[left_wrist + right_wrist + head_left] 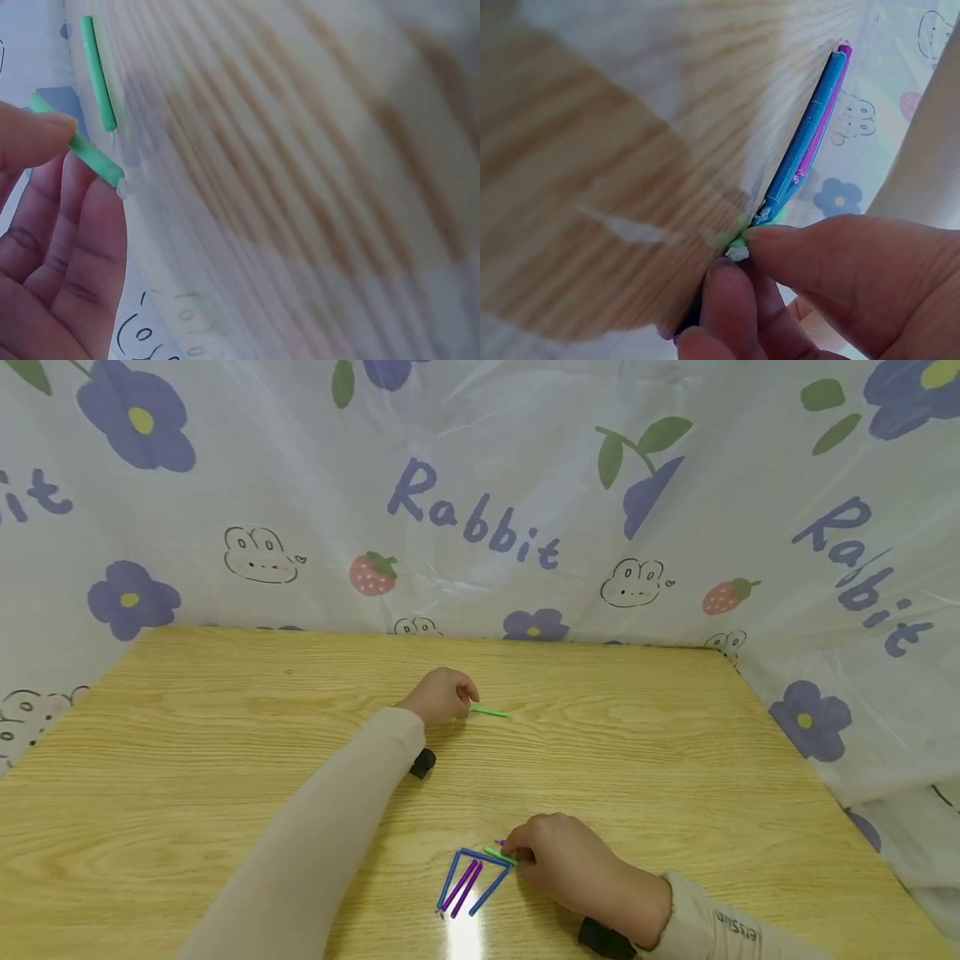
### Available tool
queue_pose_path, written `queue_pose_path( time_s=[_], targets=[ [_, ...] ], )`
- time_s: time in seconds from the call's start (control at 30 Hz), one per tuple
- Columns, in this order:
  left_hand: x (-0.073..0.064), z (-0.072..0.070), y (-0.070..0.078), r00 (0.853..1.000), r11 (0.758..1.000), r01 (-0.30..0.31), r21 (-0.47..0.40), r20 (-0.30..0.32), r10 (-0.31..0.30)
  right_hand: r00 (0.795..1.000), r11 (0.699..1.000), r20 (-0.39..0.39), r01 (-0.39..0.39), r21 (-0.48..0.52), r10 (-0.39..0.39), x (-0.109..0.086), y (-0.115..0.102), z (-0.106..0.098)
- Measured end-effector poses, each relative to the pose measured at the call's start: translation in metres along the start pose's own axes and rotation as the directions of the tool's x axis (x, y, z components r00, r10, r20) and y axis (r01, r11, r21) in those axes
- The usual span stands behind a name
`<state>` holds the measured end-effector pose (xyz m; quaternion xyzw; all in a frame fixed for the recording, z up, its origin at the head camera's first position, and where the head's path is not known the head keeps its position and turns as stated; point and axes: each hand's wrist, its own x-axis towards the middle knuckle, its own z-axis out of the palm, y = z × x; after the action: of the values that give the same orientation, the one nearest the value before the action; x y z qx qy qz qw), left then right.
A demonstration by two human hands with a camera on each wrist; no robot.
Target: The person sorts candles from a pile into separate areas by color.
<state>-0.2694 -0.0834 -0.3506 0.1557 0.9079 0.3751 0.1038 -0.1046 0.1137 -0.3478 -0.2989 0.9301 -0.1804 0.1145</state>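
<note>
Pale sleeves [300,852] cross the table [637,735] from the near side. Near, the right hand [566,864] pinches a green stick [500,857] beside blue sticks [490,891] and purple sticks [467,890]; farther off, the left hand [442,697] pinches a second green stick [97,161], near a third green stick [97,71].

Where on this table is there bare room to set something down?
The table is bare left of the left sleeve, out to the left edge. Another wide patch runs from the green stick by the left hand to the right edge, beyond the right hand. Crowding is just left of the right hand, around the blue sticks and purple sticks.
</note>
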Motion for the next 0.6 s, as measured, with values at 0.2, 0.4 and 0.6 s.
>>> queue_pose_path(
  time_s=[0.2, 0.4, 0.6],
  targets=[
    [0.003, 0.002, 0.002, 0.999, 0.999, -0.01, 0.032, 0.047, 0.008, 1.0, 1.0, 0.01, -0.008, 0.008, 0.008, 0.0, -0.001, -0.001],
    [0.01, 0.005, -0.002, 0.996, 0.997, -0.021, 0.077, 0.083, 0.014, 1.0, 1.0, 0.021, -0.018, 0.013, 0.018, -0.001, -0.001, -0.002],
    [0.014, 0.007, -0.002, 0.996, 0.988, -0.025, 0.151, 0.087, 0.012, 1.0, 1.0, 0.008, -0.012, 0.015, 0.011, 0.0, 0.0, -0.001]
  ],
)
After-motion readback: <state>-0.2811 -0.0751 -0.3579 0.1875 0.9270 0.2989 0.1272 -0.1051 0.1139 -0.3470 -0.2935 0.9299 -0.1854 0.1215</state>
